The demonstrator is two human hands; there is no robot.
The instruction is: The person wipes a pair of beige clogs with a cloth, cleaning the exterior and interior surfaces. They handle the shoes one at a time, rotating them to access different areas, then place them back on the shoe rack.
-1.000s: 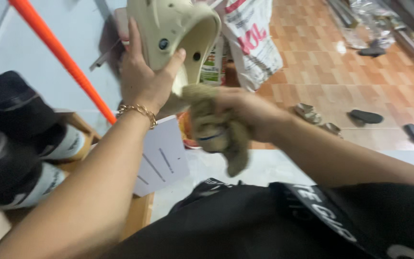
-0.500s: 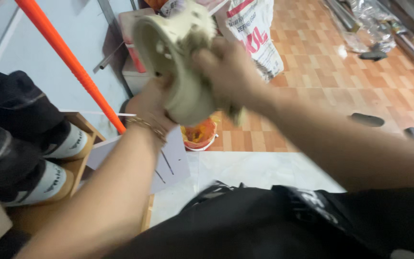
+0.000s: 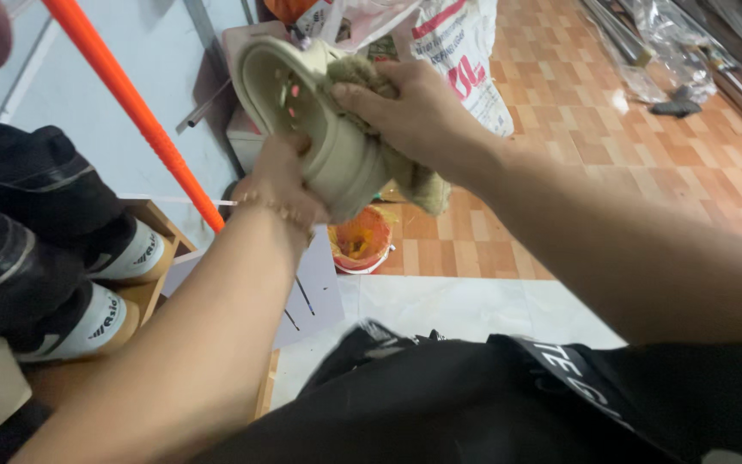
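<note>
A cream foam clog [image 3: 324, 129] is held up in front of me, its opening turned toward the left. My left hand [image 3: 281, 176] grips it from below at the heel end; a gold chain bracelet is on that wrist. My right hand [image 3: 410, 107] presses a crumpled tan cloth [image 3: 418, 180] against the clog's upper side, and part of the cloth hangs down below the hand.
An orange pole [image 3: 135, 112] leans across the pale wall at left. Black sneakers with white soles [image 3: 88, 258] sit on a wooden shelf. A small orange bucket [image 3: 361, 241] and a white printed sack [image 3: 461, 51] stand on the tiled floor.
The clog has been turned so its opening faces left. My right hand rose from below the clog with the cloth and now presses it on the clog's top.
</note>
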